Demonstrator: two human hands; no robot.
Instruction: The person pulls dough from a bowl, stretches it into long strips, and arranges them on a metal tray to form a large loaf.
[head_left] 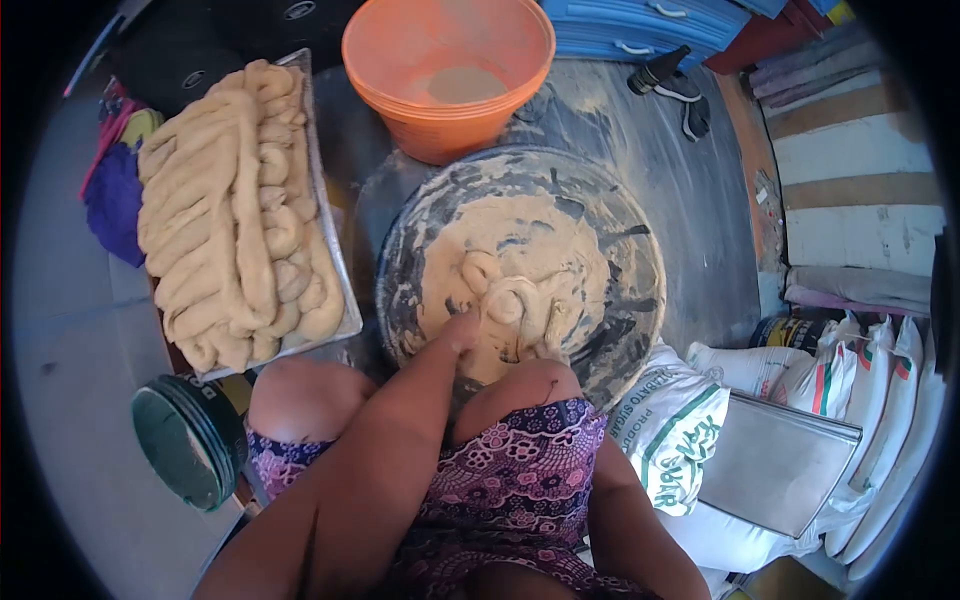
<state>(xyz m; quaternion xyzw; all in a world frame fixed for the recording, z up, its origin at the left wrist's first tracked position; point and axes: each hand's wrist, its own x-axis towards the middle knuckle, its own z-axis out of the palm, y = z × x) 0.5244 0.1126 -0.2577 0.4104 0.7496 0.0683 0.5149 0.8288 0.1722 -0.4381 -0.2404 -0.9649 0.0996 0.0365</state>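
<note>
In front of my knees, a wide round basin (655,290) with a dark, flour-smeared inside holds a broad layer of pale flour (560,235). Near its middle lies a coiled lump of soft dough (508,303). My left hand (465,332) reaches down into the basin at the near left of the dough and touches it. Flour and dough cover its fingers, so their grip is hidden. A flour-coated shape just past my right knee, at the dough's right side, may be my right hand (549,343). The knee hides part of it, and its fingers blend into the dough.
Left of the basin, a metal tray (335,265) bears piled, thick ropes of dough (215,225). Stacked orange tubs (440,125) stand behind the basin. A dark green bucket (185,440) is at lower left. Sugar sacks (670,430) and a metal sheet (780,460) lie at right.
</note>
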